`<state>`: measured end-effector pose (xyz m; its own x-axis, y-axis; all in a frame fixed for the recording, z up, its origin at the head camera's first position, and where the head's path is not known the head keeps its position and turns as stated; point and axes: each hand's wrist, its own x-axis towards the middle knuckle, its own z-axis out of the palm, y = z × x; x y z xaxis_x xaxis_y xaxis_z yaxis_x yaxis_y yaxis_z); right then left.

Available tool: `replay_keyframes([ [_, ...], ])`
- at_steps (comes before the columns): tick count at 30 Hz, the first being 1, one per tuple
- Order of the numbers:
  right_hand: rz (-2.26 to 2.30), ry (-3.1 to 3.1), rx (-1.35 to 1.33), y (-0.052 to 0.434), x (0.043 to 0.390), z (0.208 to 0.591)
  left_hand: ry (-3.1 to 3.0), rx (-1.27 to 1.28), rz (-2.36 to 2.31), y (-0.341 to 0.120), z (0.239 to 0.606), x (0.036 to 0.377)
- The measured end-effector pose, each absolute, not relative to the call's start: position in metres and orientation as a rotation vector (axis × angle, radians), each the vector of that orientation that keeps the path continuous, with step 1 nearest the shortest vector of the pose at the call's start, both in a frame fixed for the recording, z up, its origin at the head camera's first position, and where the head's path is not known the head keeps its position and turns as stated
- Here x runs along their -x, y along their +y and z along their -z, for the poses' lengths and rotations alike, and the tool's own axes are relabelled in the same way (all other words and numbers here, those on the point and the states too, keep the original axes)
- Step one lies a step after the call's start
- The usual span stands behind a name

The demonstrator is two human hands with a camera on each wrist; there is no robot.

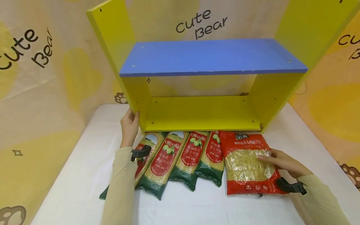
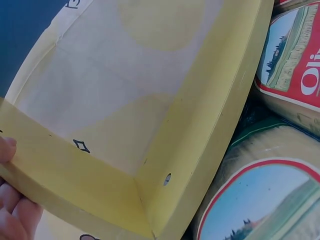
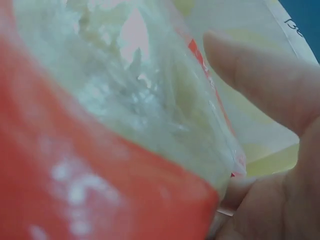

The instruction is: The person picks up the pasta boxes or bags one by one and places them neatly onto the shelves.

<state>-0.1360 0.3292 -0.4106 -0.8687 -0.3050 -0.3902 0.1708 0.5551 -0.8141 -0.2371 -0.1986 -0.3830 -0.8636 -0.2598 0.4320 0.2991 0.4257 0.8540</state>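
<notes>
My left hand [image 1: 130, 126] grips the lower left side panel of a yellow shelf unit [image 1: 202, 114], thumb on the inner face. In the left wrist view, fingertips of that hand [image 2: 17, 215] curl over the panel's edge. At the right, my right hand [image 1: 291, 164] holds a red bag of pasta [image 1: 250, 162] by its right edge, thumb on the front and the other fingers hidden behind. The right wrist view shows the red bag [image 3: 100, 165] close up and blurred, beside the thumb [image 3: 260, 80].
Several green-ended spaghetti packs [image 1: 164, 157] lie side by side before the shelf, overlapping at their far ends. A blue board [image 1: 211, 57] spans the unit's middle. White cloth [image 1: 81, 175] covers the table; a printed curtain [image 1: 56, 93] hangs behind.
</notes>
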Motion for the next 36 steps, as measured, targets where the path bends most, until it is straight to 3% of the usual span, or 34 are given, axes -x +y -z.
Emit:
replay_keyframes([
  [16, 1.678, 1.93, -0.082, 0.316, 0.136, 0.417, -2.192, 0.032, 1.381, -0.196, 0.384, 0.236],
  [29, 1.763, 1.864, 0.177, 0.312, 0.132, 0.418, -2.196, 0.012, 1.389, -0.199, 0.383, 0.236],
  [36, 1.787, 2.059, -0.026, 0.303, 0.126, 0.414, -2.193, 0.025, 1.38, -0.198, 0.383, 0.237],
])
